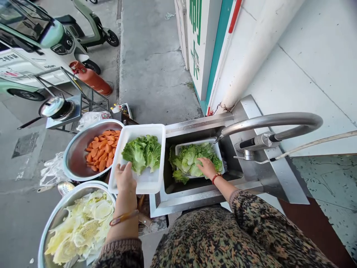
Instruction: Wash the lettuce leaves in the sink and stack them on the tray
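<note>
Lettuce (187, 159) beneath the right hand (206, 168) is best handled gently, the white tray (150, 183) under the left hand (126, 179) kept level; neither grasp can be told.

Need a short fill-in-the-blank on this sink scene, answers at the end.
1. The greens in the sink are being touched by the ____.
2. The left hand is at a tray whose colour is ____.
3. One metal bowl holds orange slices of ____.
4. The bracelet nearest the sink is coloured ____.

Missing words: right hand; white; carrot; red.
</note>
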`<move>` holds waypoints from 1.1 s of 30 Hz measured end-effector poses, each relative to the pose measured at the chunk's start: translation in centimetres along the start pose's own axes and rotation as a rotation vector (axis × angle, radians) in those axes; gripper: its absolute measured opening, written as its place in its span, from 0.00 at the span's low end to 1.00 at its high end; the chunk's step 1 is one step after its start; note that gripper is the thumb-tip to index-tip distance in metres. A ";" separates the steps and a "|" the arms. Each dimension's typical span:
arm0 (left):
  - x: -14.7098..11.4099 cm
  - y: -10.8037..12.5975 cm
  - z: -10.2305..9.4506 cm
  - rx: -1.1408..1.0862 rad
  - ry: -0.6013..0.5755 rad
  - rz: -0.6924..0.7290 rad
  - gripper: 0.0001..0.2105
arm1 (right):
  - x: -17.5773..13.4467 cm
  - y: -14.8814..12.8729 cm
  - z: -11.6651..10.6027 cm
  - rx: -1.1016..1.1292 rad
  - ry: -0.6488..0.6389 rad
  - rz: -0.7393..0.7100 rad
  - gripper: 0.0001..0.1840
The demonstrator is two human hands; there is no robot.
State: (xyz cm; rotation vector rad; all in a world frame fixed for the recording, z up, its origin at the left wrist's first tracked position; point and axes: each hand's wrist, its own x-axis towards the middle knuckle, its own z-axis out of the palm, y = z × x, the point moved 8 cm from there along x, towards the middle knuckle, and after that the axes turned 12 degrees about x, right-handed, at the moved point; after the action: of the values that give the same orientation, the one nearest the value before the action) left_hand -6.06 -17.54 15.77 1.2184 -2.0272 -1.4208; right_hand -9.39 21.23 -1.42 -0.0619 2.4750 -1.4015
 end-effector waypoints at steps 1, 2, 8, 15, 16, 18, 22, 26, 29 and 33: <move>0.1 -0.7 -1.1 0.042 0.095 -0.032 0.25 | 0.2 -0.4 0.8 -0.087 -0.020 -0.025 0.20; 0.0 -0.8 -1.8 0.048 0.149 -0.038 0.25 | 0.4 -0.6 1.3 -0.152 -0.030 -0.033 0.20; -6.2 6.0 1.6 -0.180 -0.182 0.279 0.19 | 0.7 0.8 0.7 -0.034 0.057 0.007 0.05; -15.3 6.9 10.7 -0.133 -0.699 0.196 0.18 | -2.2 3.4 -7.6 0.784 0.411 0.176 0.16; -16.1 5.9 12.0 -0.114 -0.761 0.162 0.18 | -2.5 3.2 -8.3 0.905 0.425 0.198 0.19; -17.2 3.6 14.4 -0.064 -0.861 0.093 0.19 | -2.8 2.2 -9.3 1.080 0.420 0.196 0.23; -18.4 -0.4 17.8 0.041 -0.956 -0.025 0.17 | -2.0 -0.1 -10.2 1.198 0.404 0.144 0.24; -19.7 -2.8 20.7 0.036 -1.043 -0.186 0.16 | -1.7 -3.5 -11.2 0.869 0.381 -0.060 0.16; -21.0 -3.5 23.1 -0.096 -1.117 -0.308 0.13 | -2.7 -7.0 -10.5 0.615 0.271 -0.268 0.09; -21.0 -4.2 25.3 -0.165 -1.069 -0.334 0.11 | -4.3 -8.4 -9.1 0.496 0.187 -0.348 0.11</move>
State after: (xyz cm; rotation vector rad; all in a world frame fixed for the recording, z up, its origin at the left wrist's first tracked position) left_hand -10.68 13.38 4.93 0.7885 -2.2508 -2.7624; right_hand -8.65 25.16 11.07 -0.2764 2.2502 -2.2231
